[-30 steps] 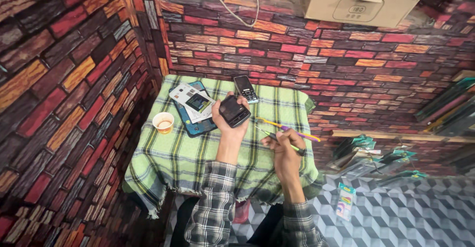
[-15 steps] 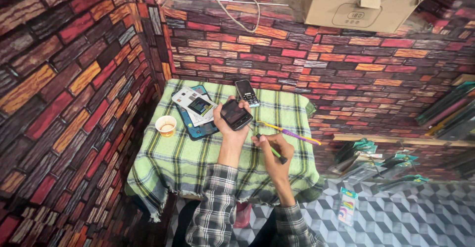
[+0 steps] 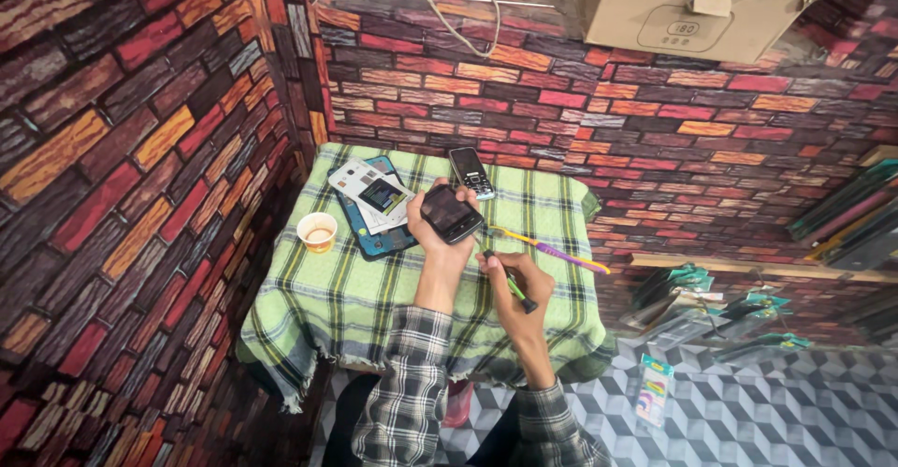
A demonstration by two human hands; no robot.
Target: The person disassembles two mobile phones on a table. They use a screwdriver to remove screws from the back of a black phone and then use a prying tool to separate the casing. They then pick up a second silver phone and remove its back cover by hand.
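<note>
Seen from above, a person in a plaid shirt sits at a small bench (image 3: pixel 355 308) covered with a green checked cloth, set in a corner of brick-patterned walls. The left hand (image 3: pixel 440 242) is raised over the middle of the bench, its fingers (image 3: pixel 418 230) curled around a small dark phone (image 3: pixel 452 213), gripping it by the edges with the flat side facing up. The right hand (image 3: pixel 513 284) sits just beside and below it, fingers clenched around a thin green-handled tool (image 3: pixel 510 284) whose upper end points toward the phone; whether the tip touches it cannot be told. On the bench behind the hands lies a second keypad phone (image 3: pixel 470 171). To the left lie a blue mat (image 3: pixel 385 240) with white cards (image 3: pixel 369 191) on it, and a small paper cup (image 3: pixel 317 231). A purple and yellow brush (image 3: pixel 552 249) lies to the right. A cardboard box (image 3: pixel 687 8) sits on the ledge above the wall.
</note>
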